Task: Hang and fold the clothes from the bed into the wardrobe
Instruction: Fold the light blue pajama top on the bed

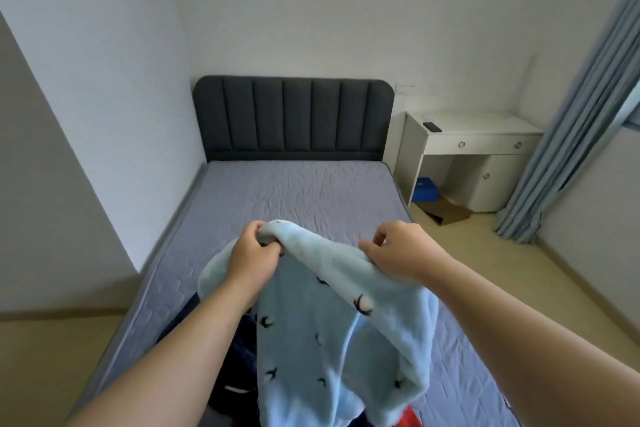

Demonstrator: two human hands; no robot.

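a light blue fleece garment (329, 333) printed with small dark birds is held up over the foot end of the bed (294, 191), draping down toward it. the left hand (251, 262) grips a bunched part of its top edge, fingers curled tight around the fabric. the right hand (401, 253) holds the same edge further along, fingers curled over the cloth. on the bed under the garment lie dark navy clothes (242, 350) and a red item (410, 418). beside the bed's dark padded headboard (292, 118) stands a white desk (478, 135).
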